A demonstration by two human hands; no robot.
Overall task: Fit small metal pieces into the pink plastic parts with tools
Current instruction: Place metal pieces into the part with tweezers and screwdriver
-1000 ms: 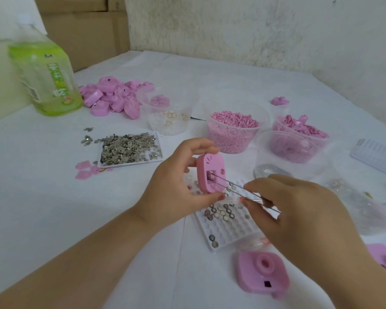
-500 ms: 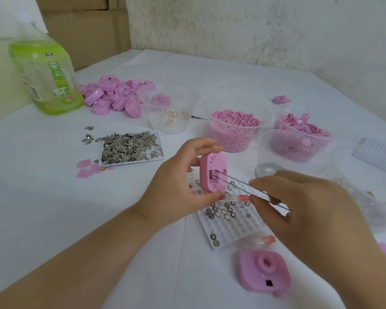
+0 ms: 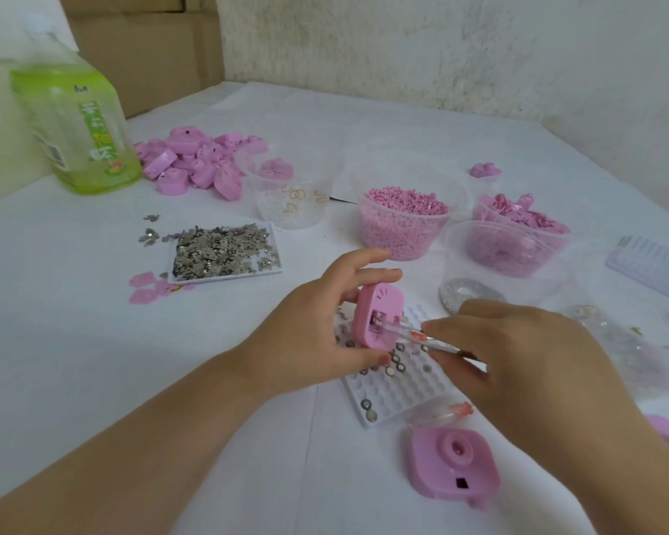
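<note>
A clear tub [image 3: 396,241] filled to the brim with pink granules [image 3: 404,200] is seen at the middle of the white table [image 3: 74,341]. To its right a second tub [image 3: 555,236] is heaped with flat pink pieces, and a third clear tub [image 3: 479,245] is set in front of it, touching or nearly so. A clear cup [image 3: 290,216] further left is loaded with clear beads and a few gold rings. Small metal pieces [image 3: 219,251] are piled in a shallow white tray [image 3: 228,277], and round metal discs [image 3: 393,370] are seated in some pockets of a white dimpled tray [image 3: 402,397] under the hands. The pink plastic part [image 3: 379,303] is held upright just above that dimpled tray by the left hand [image 3: 309,341], pinched between the thumb below and the fingers curled over its top. It is rounded at the corners, marked with short raised lines, and cut with a small rectangular opening. A thin clear tool [image 3: 410,335] with a red mark is gripped by the curled fingers of the right hand [image 3: 518,364], its tip placed in that opening.
</note>
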